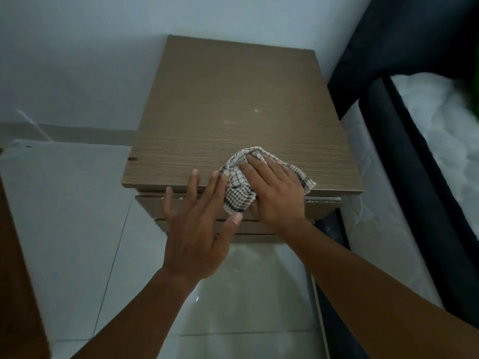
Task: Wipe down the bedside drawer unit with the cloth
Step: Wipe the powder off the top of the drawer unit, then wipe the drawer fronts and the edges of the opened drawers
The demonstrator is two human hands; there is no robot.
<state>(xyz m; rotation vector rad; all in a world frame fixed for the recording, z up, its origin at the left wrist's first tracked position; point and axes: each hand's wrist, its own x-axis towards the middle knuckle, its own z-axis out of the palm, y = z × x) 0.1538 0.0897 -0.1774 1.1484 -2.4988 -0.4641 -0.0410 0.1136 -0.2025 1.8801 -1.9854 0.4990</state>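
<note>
Brown wood-grain laminate is covering the top of the bedside drawer unit (233,104), which is standing against a pale wall (77,47) with two drawer fronts showing below its front lip.

Right hand (272,193): lying palm down, fingers stretched forward and close together, pressing the cloth (241,182) flat against the top near the front edge. The wrist is bending slightly as the forearm is reaching in from the lower right.

Cloth: white with a dark check, crumpled, lying partly under the right hand on the front right part of the top. One bunched fold is hanging over the front edge, between the two hands.

Left hand (197,229): open wide, fingers spread and pointing forward, holding nothing. Its fingertips are reaching the front edge of the top, and its thumb is sitting just below the hanging fold. Whether the palm is touching the drawer fronts cannot be told. The forearm is coming in from the lower left.

Top surface: bare apart from the cloth, with a small pale speck near the middle and a notch on the left edge.

Floor (77,216): pale glossy tiles, reflecting light in front of the unit.

Bed (427,151): dark frame and white quilted mattress, standing just beside the unit on the right.

Brown panel (18,281): showing at the far left edge.
</note>
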